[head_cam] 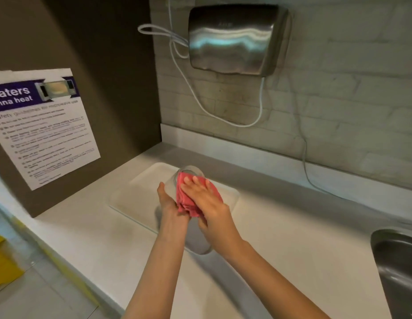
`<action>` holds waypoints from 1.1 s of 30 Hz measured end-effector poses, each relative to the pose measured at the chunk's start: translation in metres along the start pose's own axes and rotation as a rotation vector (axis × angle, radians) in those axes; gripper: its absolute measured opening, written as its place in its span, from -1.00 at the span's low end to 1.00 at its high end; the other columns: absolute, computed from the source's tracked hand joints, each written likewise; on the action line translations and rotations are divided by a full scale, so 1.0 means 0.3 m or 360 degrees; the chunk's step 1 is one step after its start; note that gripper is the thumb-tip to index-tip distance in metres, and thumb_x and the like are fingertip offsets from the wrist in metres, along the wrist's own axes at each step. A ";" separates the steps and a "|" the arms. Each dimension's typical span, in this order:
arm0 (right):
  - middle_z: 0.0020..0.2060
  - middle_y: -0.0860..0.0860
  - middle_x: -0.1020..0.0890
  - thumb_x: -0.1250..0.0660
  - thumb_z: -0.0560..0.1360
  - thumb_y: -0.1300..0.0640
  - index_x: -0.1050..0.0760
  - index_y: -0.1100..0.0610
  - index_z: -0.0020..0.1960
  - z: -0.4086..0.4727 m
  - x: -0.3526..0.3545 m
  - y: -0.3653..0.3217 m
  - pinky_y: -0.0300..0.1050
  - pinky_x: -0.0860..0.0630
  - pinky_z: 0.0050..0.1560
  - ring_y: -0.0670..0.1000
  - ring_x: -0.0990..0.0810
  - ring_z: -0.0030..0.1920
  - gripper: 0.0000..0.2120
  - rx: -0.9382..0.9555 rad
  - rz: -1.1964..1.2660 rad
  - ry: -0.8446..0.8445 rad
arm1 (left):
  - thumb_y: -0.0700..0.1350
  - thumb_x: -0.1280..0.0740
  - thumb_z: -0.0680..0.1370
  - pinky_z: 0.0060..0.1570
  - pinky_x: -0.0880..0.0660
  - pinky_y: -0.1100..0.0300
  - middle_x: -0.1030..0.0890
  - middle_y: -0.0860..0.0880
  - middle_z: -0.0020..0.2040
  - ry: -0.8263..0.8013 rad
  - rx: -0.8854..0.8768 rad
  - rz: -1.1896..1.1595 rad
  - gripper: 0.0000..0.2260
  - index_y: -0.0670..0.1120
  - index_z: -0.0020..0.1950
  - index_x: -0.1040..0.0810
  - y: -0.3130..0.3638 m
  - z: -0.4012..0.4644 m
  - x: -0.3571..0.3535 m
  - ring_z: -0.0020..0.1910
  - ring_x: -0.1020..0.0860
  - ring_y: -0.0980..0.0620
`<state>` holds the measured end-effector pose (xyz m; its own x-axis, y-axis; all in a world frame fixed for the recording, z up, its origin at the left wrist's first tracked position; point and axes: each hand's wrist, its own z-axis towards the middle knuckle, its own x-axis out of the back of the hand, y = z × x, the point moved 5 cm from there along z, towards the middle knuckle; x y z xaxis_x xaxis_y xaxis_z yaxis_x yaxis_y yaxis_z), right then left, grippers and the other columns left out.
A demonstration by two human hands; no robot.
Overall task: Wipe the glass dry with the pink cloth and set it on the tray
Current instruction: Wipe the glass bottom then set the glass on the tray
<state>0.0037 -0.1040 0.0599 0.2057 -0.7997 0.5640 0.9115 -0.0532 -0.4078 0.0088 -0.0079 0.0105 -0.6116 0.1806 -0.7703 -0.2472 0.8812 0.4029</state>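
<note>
Glass (177, 180) sits in mid-air just above the white tray (131, 194), approx centre of frame, tilted w/ its far end pointing toward 12 o'clock. Left hand (167, 201) cups it from the 9 o'clock side, thumb up along the clear wall, fingers curled under & hidden, so how tightly they wrap can't be told. Pink cloth (189, 201) is bunched over the glass at its 3 o'clock side; right hand (207, 199) lies on top of cloth, fingers nearly straight & slightly spread, pressing it flat to the glass, palm toward 6 o'clock. Cloth's loose end hangs down btwn the two wrists. Tray lies on pale counter (281, 238), under & beyond the hands. Steel sink (396, 261) at 4 o'clock, well apart. Hand dryer (237, 40) on tiled wall at 12 o'clock; microwave safety poster (46, 130) at 9 o'clock.
</note>
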 end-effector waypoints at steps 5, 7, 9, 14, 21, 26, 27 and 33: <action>0.33 0.24 -0.39 -0.28 0.39 0.53 -0.36 0.32 0.33 -0.031 0.024 0.074 0.09 -0.24 0.40 0.16 -0.29 0.38 -0.48 -0.0160 0.0096 -0.0065 | 0.26 -0.18 0.51 0.09 -0.47 -0.04 -0.56 -0.28 0.07 -0.0026 0.0158 -0.0288 -0.39 -0.24 0.25 -0.46 0.012 -0.003 -0.002 0.08 -0.54 -0.21; 0.35 0.19 -0.40 -0.23 0.38 0.54 -0.35 0.26 0.34 0.018 0.038 0.090 0.03 -0.23 0.40 0.09 -0.28 0.39 -0.44 -0.0281 0.0114 0.0066 | 0.24 -0.17 0.52 -0.05 -0.49 -0.07 -0.58 -0.33 0.01 -0.0163 0.0206 -0.0396 -0.40 -0.30 0.19 -0.47 0.000 -0.015 -0.030 0.01 -0.54 -0.25; 0.34 0.17 -0.42 -0.26 0.36 0.54 -0.37 0.26 0.33 0.065 0.033 0.071 0.00 -0.20 0.41 0.07 -0.29 0.38 -0.43 -0.0208 0.0061 0.0071 | 0.24 -0.14 0.53 -0.23 -0.53 -0.08 -0.65 -0.37 -0.17 -0.0199 0.0205 -0.0356 -0.40 -0.33 0.04 -0.52 -0.011 -0.020 -0.039 -0.10 -0.58 -0.26; 0.32 0.24 -0.43 -0.37 0.34 0.52 -0.39 0.32 0.31 -0.020 0.000 0.047 0.03 -0.23 0.40 0.16 -0.32 0.37 -0.45 0.0152 -0.0092 -0.0255 | 0.27 -0.17 0.52 -0.09 -0.51 -0.02 -0.58 -0.24 -0.09 0.0140 0.0082 -0.0063 -0.46 -0.19 0.14 -0.51 0.034 0.016 0.024 -0.09 -0.56 -0.18; 0.33 0.23 -0.41 -0.31 0.35 0.56 -0.39 0.31 0.31 0.048 0.023 0.042 -0.04 -0.21 0.41 0.17 -0.29 0.38 -0.45 -0.0012 -0.0034 -0.0049 | 0.22 -0.20 0.52 -0.42 -0.58 0.01 -0.66 -0.33 -0.26 -0.0143 0.0192 -0.0232 -0.43 -0.33 -0.06 -0.56 0.008 -0.011 -0.012 -0.27 -0.66 -0.26; 0.30 0.26 -0.43 -0.33 0.38 0.50 -0.41 0.32 0.28 -0.050 -0.008 0.025 -0.03 -0.19 0.43 0.18 -0.34 0.36 -0.52 0.0295 -0.0061 -0.0234 | 0.33 -0.21 0.45 -0.24 -0.48 -0.05 -0.64 -0.22 -0.25 0.0132 0.0067 0.0174 -0.42 -0.21 -0.12 -0.56 0.045 0.015 0.053 -0.18 -0.57 -0.19; 0.31 0.24 -0.43 -0.32 0.40 0.49 -0.40 0.30 0.30 -0.076 -0.001 0.047 -0.03 -0.23 0.41 0.17 -0.37 0.35 -0.52 0.0204 -0.0018 -0.0191 | 0.31 -0.26 0.44 -0.23 -0.49 -0.06 -0.64 -0.24 -0.24 0.0071 0.0084 0.0026 -0.43 -0.24 -0.09 -0.54 0.051 0.011 0.043 -0.18 -0.57 -0.19; -0.11 -0.09 -0.68 -0.19 0.54 0.35 -0.55 -0.01 0.14 -0.141 0.007 0.223 -0.33 -0.53 -0.17 -0.07 -0.63 -0.13 -0.66 -0.1321 0.0870 0.0415 | 0.20 -0.35 0.45 -0.25 -0.61 0.07 -0.59 -0.12 0.17 -0.0178 -0.0264 -0.0087 -0.41 -0.12 0.35 -0.42 0.082 0.005 0.010 -0.05 -0.65 -0.09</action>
<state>0.0499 -0.1346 0.0035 0.3447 -0.9385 0.0189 0.1627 0.0399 -0.9859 0.0020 0.0150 0.0174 -0.5088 0.1903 -0.8396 -0.4038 0.8085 0.4280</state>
